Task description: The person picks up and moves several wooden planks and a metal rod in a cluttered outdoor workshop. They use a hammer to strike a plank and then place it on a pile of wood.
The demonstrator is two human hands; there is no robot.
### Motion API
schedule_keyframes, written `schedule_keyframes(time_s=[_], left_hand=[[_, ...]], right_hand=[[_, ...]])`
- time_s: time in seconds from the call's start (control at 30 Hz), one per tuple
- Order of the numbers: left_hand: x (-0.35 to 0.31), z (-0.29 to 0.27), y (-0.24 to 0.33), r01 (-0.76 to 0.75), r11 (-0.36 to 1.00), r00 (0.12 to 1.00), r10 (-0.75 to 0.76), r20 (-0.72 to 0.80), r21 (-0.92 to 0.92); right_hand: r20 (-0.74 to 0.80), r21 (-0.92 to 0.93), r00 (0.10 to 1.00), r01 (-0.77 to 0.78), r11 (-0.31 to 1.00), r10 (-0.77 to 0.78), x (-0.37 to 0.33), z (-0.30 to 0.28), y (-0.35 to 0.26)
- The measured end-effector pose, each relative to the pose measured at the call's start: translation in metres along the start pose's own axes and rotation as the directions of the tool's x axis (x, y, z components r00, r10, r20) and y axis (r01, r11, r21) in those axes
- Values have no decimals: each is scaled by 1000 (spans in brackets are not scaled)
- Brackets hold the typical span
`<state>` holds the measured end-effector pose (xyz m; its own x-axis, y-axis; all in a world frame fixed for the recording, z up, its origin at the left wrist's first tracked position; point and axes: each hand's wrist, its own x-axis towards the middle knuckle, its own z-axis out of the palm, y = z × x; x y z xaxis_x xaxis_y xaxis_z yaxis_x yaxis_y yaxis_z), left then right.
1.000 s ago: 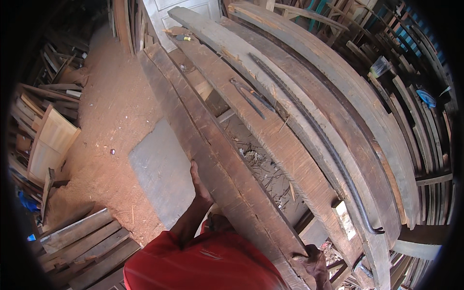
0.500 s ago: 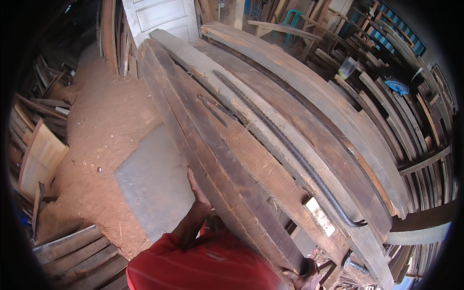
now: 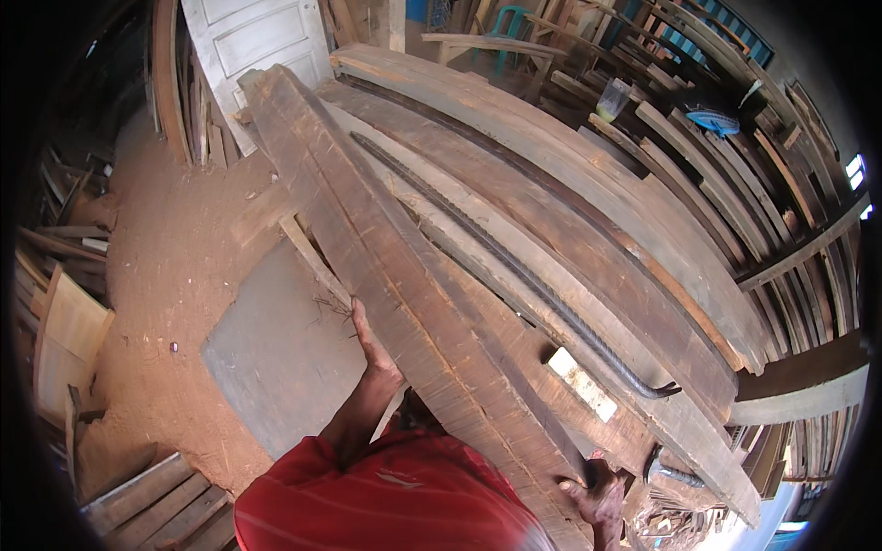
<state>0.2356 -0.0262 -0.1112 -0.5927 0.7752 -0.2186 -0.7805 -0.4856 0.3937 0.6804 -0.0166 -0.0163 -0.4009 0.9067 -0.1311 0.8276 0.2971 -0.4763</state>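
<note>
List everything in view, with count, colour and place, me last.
Thick beam: one, brown, centre
Planks: several, brown and grey, right of beam
Metal bar: one, dark, on plank
Block: one, pale, among planks
Hammer: one, dark, lower right
Door: one, white, upper left
Chair: one, green, top
Container: one, clear, upper right
Unclear item: one, blue, upper right
Stacked timber: many, brown and grey, left and right
Curved panel: one, pale, far left
Slab: one, grey, floor
Shirt: one, red, bottom
Left hand: one, bare, beam's left edge
Right hand: one, bare, beam's right edge
</note>
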Motion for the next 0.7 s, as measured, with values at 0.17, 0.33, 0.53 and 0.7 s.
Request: schedule_keyframes(time_s=[0.17,0.33,0.53,0.7], left_hand=[[24,43,-17,52,998,999,-52,-13,-36],[58,90,-28,85,996,996,-84,20,-27],[105,121,-41,74,997,995,-71,76,-36],[138,146,-52,77,994,997,-74,-36,75]], right_hand=[[136,142,989,-75,987,56,28,-30,9],[117,159,993,-46,986,27,63,-79,-14],[153,34,986,-74,997,68,112,-124,-32],[165,75,985,36,996,-48,156,-147,-31]])
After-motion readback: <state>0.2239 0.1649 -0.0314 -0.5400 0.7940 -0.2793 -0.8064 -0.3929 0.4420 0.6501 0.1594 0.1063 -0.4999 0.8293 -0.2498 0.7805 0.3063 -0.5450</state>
